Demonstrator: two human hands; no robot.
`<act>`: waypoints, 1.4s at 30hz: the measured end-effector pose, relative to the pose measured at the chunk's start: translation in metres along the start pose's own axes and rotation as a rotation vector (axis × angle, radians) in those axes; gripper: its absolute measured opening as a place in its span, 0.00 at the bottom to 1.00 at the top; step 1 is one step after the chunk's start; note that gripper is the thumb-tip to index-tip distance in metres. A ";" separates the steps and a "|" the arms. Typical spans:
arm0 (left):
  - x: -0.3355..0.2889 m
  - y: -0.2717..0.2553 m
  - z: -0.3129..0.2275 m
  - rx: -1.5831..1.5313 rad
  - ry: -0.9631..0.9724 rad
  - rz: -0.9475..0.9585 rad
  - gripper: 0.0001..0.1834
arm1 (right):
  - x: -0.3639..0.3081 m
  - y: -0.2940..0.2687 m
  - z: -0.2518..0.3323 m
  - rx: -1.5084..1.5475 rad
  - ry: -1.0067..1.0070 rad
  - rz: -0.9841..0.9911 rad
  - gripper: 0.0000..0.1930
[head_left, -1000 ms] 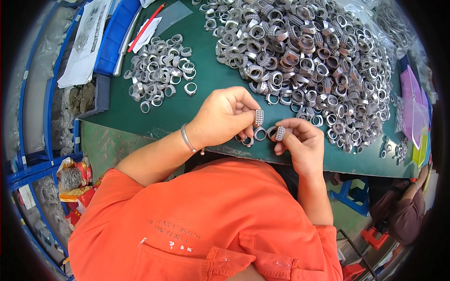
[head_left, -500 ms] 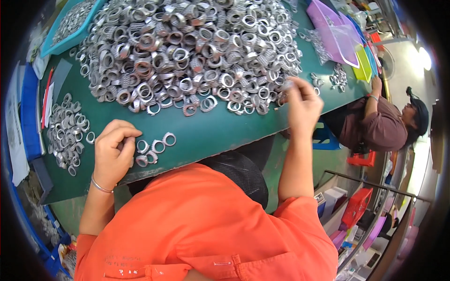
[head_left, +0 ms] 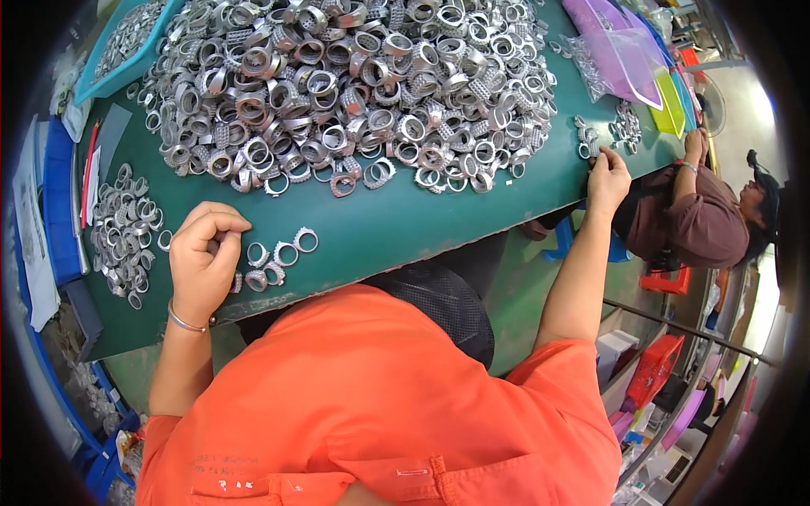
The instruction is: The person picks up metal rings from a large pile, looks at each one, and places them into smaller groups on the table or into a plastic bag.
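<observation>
A big heap of silver-grey metal rings covers the far middle of the green table. My left hand rests near the front left, its fingers curled in and whatever they hold hidden. Just right of it lies a small group of loose rings, and to its left a separate pile of rings. My right hand is out at the right side of the table, thumb and fingers drawn together. Its fingertips are beside a few rings; anything between them cannot be made out.
A turquoise tray of small parts stands far left, near a red pencil and a blue bin. Far right are a purple tray, a yellow-green tray and another ring cluster. A co-worker sits at the right.
My right hand has moved right, from the heap's right edge to the few rings farther right. The left hand stays in place, still curled. The view has shifted slightly.
</observation>
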State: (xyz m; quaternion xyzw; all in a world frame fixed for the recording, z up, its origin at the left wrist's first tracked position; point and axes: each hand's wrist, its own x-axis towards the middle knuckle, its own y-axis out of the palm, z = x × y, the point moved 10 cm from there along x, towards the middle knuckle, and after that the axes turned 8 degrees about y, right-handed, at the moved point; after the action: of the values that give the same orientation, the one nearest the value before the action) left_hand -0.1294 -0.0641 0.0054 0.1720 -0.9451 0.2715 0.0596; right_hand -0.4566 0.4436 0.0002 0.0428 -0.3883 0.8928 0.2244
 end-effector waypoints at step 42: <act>-0.061 -0.051 -0.001 0.183 -0.074 -0.391 0.03 | 0.066 0.228 0.340 -0.273 -0.578 0.326 0.18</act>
State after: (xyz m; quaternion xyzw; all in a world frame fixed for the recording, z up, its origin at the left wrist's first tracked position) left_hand -0.0544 -0.0860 0.0187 0.3664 -0.8668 0.3329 0.0607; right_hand -0.6481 0.0896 0.0994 0.2007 -0.5531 0.8077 -0.0367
